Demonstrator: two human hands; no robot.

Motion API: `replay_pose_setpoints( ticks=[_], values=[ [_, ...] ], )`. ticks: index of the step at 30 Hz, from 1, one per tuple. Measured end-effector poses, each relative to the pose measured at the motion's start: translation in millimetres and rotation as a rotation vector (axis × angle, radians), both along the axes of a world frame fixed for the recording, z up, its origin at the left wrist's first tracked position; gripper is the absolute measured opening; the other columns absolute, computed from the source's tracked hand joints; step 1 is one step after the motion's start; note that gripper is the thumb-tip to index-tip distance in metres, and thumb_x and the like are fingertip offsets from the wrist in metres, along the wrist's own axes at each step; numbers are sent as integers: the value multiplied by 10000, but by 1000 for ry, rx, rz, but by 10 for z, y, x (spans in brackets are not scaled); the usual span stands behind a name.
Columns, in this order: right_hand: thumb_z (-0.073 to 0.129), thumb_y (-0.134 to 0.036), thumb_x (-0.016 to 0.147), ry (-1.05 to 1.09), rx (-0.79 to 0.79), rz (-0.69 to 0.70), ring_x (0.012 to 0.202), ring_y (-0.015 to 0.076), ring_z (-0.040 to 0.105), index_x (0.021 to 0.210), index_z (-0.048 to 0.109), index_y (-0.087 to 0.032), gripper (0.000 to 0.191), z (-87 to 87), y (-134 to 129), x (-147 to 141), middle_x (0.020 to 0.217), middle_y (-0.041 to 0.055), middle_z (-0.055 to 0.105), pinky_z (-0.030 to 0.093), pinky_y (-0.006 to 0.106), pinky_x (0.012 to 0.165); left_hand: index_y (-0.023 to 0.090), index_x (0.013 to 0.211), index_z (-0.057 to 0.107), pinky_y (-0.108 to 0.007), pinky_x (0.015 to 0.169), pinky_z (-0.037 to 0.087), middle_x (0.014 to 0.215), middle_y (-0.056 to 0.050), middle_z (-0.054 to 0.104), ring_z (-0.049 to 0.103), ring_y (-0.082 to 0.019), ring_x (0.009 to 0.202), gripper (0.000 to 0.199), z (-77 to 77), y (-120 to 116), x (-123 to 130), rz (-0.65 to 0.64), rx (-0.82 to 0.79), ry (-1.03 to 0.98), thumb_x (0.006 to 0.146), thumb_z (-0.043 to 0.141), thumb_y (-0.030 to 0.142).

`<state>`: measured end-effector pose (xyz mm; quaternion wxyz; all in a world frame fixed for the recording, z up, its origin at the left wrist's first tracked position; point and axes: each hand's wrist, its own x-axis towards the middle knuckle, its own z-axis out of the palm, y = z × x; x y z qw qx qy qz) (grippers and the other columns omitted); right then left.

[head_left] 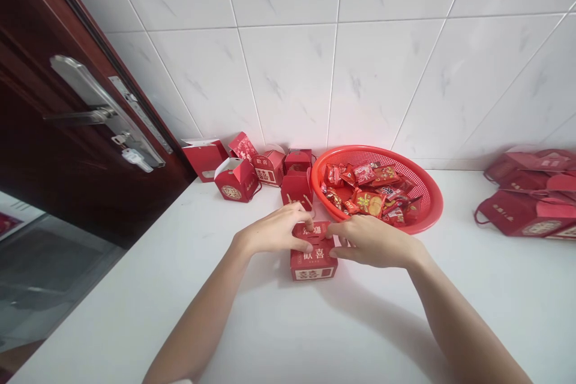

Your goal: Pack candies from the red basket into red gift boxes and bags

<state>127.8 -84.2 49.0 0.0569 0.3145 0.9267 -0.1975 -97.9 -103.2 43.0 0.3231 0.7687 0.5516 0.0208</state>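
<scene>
A small red gift box [314,259] with Chinese characters sits on the white table in front of me, its top flaps folded inward. My left hand [281,231] is at the box's left side, with curled fingers and thumb on its top flap. From the right, my right hand [373,241] grips the upper right edge, thumb near the front and fingers bent over the far part. Some fingertips are hidden behind the hands. Just beyond stands a red plastic basket [431,192] of wrapped snacks [369,203], close to my right hand.
Several red boxes [237,180], some with open tops, stand along the tiled wall at the back left. More red boxes [517,213] with cord handles are piled at the right. A dark wooden door [40,150] with a metal handle is beyond the table's left edge.
</scene>
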Motion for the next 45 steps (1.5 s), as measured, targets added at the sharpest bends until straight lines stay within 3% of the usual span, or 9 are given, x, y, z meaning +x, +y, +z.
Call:
replay_pose_setpoints(
  ticks=[5,7,12,14,20,30,40,45],
  values=[
    [596,-306,965,-42,67,-55,791,247,660,1115,653,-185,201,17,-50,3,873,65,692,388,301,610,229,863,484,-290,641,370,856,6,524,522,-200,804,337,-34,38,-19,-42,-69,-47,783,703,472],
    [621,-351,957,-42,45,-70,796,250,663,1153,625,-187,255,16,-76,3,897,59,689,407,308,621,230,829,450,-286,621,352,830,15,501,499,-186,765,349,-31,34,-19,-61,-69,-52,777,701,466],
    [777,-455,834,-21,-80,-74,935,288,684,1441,473,-205,724,-50,-129,-56,1136,106,668,475,328,685,230,816,469,-290,585,354,841,5,529,522,-192,749,360,-9,-14,25,-45,-77,39,764,693,506],
    [796,-462,813,-21,-93,-66,998,309,680,1487,433,-191,812,-90,-135,-97,1251,149,627,488,337,704,232,824,482,-296,566,342,835,1,541,526,-195,734,364,-15,-28,49,-49,-70,72,767,685,529],
    [777,-455,807,31,-104,-35,1047,332,671,1485,441,-169,809,-187,-83,-142,1390,191,564,511,354,739,233,766,428,-304,544,307,789,6,536,510,-192,678,458,-42,-35,91,-58,-49,95,732,717,586],
    [763,-502,803,28,-172,31,1031,309,681,1474,471,-206,790,-217,10,-108,1456,150,528,511,344,745,233,715,382,-298,566,306,745,7,479,499,-208,732,516,-77,-22,91,-61,-69,80,706,740,605],
    [781,-508,776,47,-207,55,979,276,672,1474,481,-249,803,-216,34,-92,1474,125,506,513,328,717,233,714,385,-288,570,300,737,19,482,498,-198,720,522,-65,-32,113,-31,-80,124,676,768,587],
    [829,-518,721,36,-174,82,976,301,678,1465,503,-227,863,-226,48,-118,1436,135,546,514,333,692,235,706,397,-288,558,309,732,25,502,487,-187,680,527,-81,-19,124,-23,-75,154,657,769,604]
  ],
)
